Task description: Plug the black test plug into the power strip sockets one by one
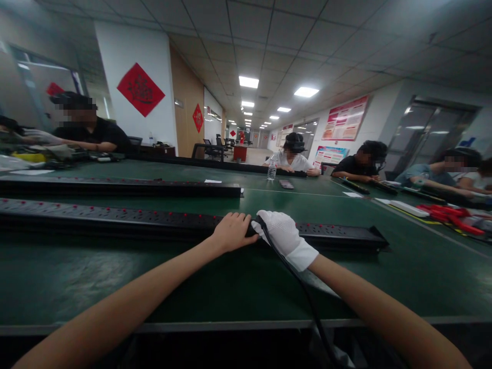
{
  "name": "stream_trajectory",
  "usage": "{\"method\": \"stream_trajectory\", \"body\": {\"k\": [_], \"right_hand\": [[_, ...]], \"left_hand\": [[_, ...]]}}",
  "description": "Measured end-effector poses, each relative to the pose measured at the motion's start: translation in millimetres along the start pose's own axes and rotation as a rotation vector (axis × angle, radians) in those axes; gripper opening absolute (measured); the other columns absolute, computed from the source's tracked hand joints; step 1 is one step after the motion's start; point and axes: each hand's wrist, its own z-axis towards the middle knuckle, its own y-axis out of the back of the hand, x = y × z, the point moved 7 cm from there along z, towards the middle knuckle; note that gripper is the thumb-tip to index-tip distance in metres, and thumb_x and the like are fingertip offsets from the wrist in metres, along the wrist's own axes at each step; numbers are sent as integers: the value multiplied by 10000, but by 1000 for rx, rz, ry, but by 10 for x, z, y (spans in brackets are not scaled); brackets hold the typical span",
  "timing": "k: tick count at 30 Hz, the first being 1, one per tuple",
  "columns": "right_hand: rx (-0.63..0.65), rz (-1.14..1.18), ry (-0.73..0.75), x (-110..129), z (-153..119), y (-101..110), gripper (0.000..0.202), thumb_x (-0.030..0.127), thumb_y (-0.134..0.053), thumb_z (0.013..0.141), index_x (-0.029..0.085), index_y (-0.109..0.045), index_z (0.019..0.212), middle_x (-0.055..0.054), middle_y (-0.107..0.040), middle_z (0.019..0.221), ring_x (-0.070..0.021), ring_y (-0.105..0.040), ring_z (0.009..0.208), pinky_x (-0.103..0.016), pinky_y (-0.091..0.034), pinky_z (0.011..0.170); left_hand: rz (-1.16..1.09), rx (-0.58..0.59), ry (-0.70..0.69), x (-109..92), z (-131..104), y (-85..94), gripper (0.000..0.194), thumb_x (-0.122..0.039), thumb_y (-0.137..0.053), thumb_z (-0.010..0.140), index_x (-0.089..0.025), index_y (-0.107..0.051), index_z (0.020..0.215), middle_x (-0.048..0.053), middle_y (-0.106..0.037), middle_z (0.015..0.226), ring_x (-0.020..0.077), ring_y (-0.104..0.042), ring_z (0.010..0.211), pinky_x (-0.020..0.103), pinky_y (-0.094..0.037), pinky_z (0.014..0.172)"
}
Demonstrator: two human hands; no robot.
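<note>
A long black power strip [184,224], with sockets and a row of small red parts along its top, lies across the green table in front of me. My left hand [233,233] is bare; its fingers curl over the strip, with the thumb on the near side. Close beside it, my right hand [279,233] wears a white glove and is closed over the strip. A black cord [303,287] comes out of that grip and runs down past the table's front edge. The glove covers the end of the cord, so I cannot tell whether it sits in a socket.
A second black strip [184,188] lies parallel behind the first. Farther back are a water bottle [272,169] and a small stack of parts [286,184]. Red straps [453,218] lie on the right. Several people sit around the table [115,297], some handling similar strips.
</note>
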Motion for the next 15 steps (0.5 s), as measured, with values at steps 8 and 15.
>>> {"method": "stream_trajectory", "body": {"k": [8,15], "right_hand": [[-2,286,-99,-108,36,-102,269,435,-478,832,212,-569,952,-45,-624,906,-153,-577,818,-247,-418,721],[8,280,-95,-133,56,-73,257,410,-472,834,212,-585,953,-49,-615,923,-152,-572,840,-246,-422,745]], "left_hand": [[32,-24,-3,-18,0,5,593,-604,-327,817,-123,-512,1111,140,-608,934,274,-551,907,381,-374,792],[38,-45,-26,-13,-37,26,668,-651,-312,798,-128,-478,1179,156,-585,1028,288,-516,978,395,-349,833]]}}
